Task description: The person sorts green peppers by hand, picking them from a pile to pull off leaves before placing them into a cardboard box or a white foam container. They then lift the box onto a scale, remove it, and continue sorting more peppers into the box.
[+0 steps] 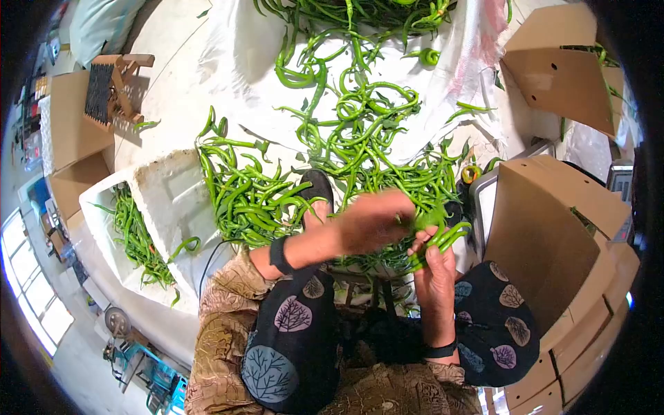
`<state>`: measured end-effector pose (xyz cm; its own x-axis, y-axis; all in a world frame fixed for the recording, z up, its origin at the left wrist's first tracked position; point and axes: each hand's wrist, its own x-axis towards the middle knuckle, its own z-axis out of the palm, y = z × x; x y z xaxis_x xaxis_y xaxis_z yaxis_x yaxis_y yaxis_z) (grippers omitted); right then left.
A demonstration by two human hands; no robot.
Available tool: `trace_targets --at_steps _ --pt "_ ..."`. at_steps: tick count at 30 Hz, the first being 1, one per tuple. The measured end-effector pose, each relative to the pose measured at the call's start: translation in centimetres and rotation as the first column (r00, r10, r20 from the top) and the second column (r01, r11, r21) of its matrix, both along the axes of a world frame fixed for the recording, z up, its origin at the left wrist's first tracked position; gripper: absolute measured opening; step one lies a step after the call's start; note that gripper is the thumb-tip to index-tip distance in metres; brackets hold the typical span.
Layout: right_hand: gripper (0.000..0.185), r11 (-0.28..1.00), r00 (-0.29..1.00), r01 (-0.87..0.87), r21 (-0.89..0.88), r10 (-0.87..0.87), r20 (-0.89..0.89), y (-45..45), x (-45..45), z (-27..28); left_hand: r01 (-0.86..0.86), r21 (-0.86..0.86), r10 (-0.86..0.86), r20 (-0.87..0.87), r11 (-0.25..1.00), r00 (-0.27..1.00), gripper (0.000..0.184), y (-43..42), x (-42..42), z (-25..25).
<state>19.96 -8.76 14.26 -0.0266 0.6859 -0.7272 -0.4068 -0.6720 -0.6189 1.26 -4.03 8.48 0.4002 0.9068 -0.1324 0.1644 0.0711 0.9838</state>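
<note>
Several long green chili peppers (449, 238) are in my right hand (437, 273), its fingers and thumb closed around them above my lap. My left hand (377, 221) reaches across from the left, smeared by motion. Its fingertips are close to the peppers in my right hand, and I cannot make out whether they hold anything. Beneath and beyond both hands, a loose heap of green chili peppers (256, 200) spreads over the floor between and around my feet. More curly peppers (366, 121) trail up onto a white woven sack (242, 55), whose mouth is full of them.
On the left, a tipped white foam box (169, 194) contains small peppers. Open cardboard boxes (543, 242) stand close by my right knee, with another carton (553, 62) farther up. A wooden stool (117, 90) lies at the upper left. A dark shoe (317, 188) shows among the peppers.
</note>
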Motion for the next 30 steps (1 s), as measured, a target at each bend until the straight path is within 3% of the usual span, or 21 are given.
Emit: trace_targets --at_steps 1,2,4,6,7,8,9,10,11,13,15,17,18,19,20,21,22,24,26,27,30 --pt "0.039 0.999 0.999 0.044 -0.03 -0.045 -0.006 0.0 -0.1 0.0 0.116 0.155 -0.126 0.058 0.981 0.99 0.02 -0.6 1.2 -0.3" --pt "0.039 0.999 0.999 0.044 -0.028 -0.044 -0.004 0.4 -0.1 0.1 0.115 0.157 -0.126 0.06 0.981 0.99 0.02 -0.7 1.5 -1.0" --pt "0.045 0.991 0.992 0.025 -0.132 -0.009 0.125 1.4 -0.1 0.6 0.364 0.196 -0.397 0.169 0.91 0.902 0.017 0.4 1.6 -1.7" --pt "0.043 0.986 0.989 0.05 -0.159 -0.026 0.148 1.3 -0.1 0.6 0.019 0.308 0.018 -0.116 0.951 0.993 0.013 3.9 0.3 -4.0" --pt "0.042 0.98 0.985 0.068 -0.189 -0.035 0.171 1.2 -0.1 0.6 -0.15 0.417 0.262 -0.228 0.897 0.938 0.015 5.6 -0.3 -6.0" --pt "0.04 0.972 0.98 0.086 -0.217 -0.043 0.195 1.3 0.0 0.5 -0.053 0.431 0.276 -0.474 0.901 0.836 0.022 7.5 -1.4 -7.5" --pt "0.04 0.973 0.98 0.084 -0.214 -0.042 0.196 1.2 0.0 0.5 0.017 0.557 0.372 -0.577 0.831 0.727 0.026 9.2 -2.1 -9.0" --pt "0.032 0.979 0.975 0.012 -0.203 0.034 0.222 1.0 0.0 0.6 0.086 0.554 0.386 -0.676 0.828 0.628 0.021 10.2 -2.3 -10.9" --pt "0.025 0.979 0.962 -0.064 -0.192 0.111 0.248 1.1 -0.1 0.6 0.08 0.556 0.392 -0.674 0.828 0.626 0.021 10.5 -2.5 -12.2" --pt "0.028 0.982 0.973 -0.025 -0.189 0.067 0.219 1.7 -0.7 1.3 0.241 0.458 0.289 -0.809 0.856 0.511 0.017 11.3 -2.9 -12.7" --pt "0.039 0.985 0.984 0.024 -0.172 0.007 0.176 1.4 -0.4 1.0 0.254 0.434 0.265 -0.822 0.864 0.503 0.015 11.1 -2.8 -12.1" --pt "0.04 0.985 0.99 0.049 -0.167 -0.025 0.142 1.3 -0.1 0.6 -0.032 0.532 0.336 -0.486 0.846 0.807 0.023 11.2 -2.7 -10.5" --pt "0.036 0.988 0.988 0.047 -0.149 -0.024 0.153 1.1 0.0 0.4 -0.254 0.416 0.381 -0.256 0.873 0.888 0.029 11.0 -2.7 -9.5" --pt "0.033 0.99 0.986 0.043 -0.131 -0.021 0.164 1.0 0.1 0.3 -0.246 0.411 0.371 -0.258 0.878 0.892 0.029 11.0 -3.2 -8.4" --pt "0.032 0.99 0.985 0.04 -0.138 -0.016 0.17 1.1 0.0 0.5 -0.367 -0.049 0.37 0.058 0.929 0.927 0.03 11.3 -4.2 -6.6" --pt "0.032 0.99 0.986 0.042 -0.136 -0.018 0.167 1.0 0.1 0.5 -0.268 -0.501 0.471 0.337 0.823 0.815 0.031 11.5 -5.1 -5.4" --pt "0.032 0.992 0.988 0.003 -0.124 0.016 0.155 1.0 0.2 0.5 -0.186 -0.595 0.528 0.473 0.782 0.705 0.031 11.2 -5.8 -4.9" --pt "0.031 0.993 0.988 -0.038 -0.11 0.053 0.143 0.9 0.4 0.6 -0.145 -0.64 0.562 0.517 0.755 0.645 0.03 10.6 -6.7 -4.6" --pt "0.069 0.988 0.988 0.025 -0.15 -0.001 0.157 0.9 0.4 0.7 -0.132 -0.701 0.641 0.538 0.701 0.547 0.025 10.1 -7.6 -4.7" --pt "0.069 0.988 0.988 0.023 -0.152 0.001 0.152 0.9 0.3 0.7 -0.137 -0.702 0.643 0.534 0.699 0.549 0.025 9.9 -8.3 -5.1" --pt "0.069 0.983 0.993 0.038 -0.182 -0.016 0.119 1.0 0.2 0.9 -0.434 -0.685 0.791 0.365 0.585 0.491 0.016 9.4 -11.3 -9.3"
